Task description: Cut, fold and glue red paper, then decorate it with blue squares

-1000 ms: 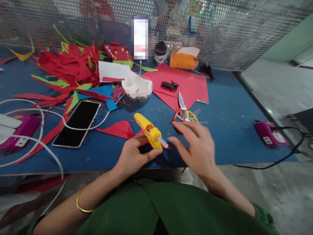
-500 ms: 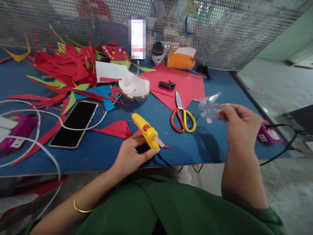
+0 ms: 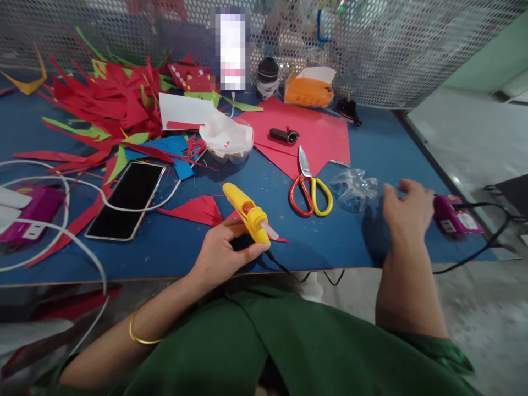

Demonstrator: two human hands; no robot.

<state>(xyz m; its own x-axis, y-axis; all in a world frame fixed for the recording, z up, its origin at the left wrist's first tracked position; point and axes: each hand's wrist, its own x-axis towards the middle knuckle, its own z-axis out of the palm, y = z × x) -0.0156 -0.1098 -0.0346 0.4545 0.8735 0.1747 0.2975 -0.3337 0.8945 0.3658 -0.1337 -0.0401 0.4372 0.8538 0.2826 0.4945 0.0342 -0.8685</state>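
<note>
My left hand (image 3: 225, 250) is wrapped round the lower end of a yellow glue gun (image 3: 246, 212), a clear glue stick poking out of its back. Its nozzle points up and left over the blue table (image 3: 330, 245). To the right, my right hand (image 3: 406, 212) hovers with thumb and fingers apart and nothing between them. Just left of it lies a crumpled piece of clear plastic (image 3: 355, 190). Scissors (image 3: 307, 184) with one red and one yellow handle rest between the glue gun and the plastic.
Red and green paper strips (image 3: 119, 99) pile up at back left, near a phone (image 3: 127, 201) crossed by a white cable. A paper-lined bowl (image 3: 226, 140), red sheet (image 3: 322, 129), orange packet (image 3: 309, 91) and dark spool (image 3: 268, 77) stand behind. At right sits a purple box (image 3: 456, 214).
My right hand has let go of the clear plastic, which now lies on the table. The hand is slightly farther right. My left hand still holds the glue gun.
</note>
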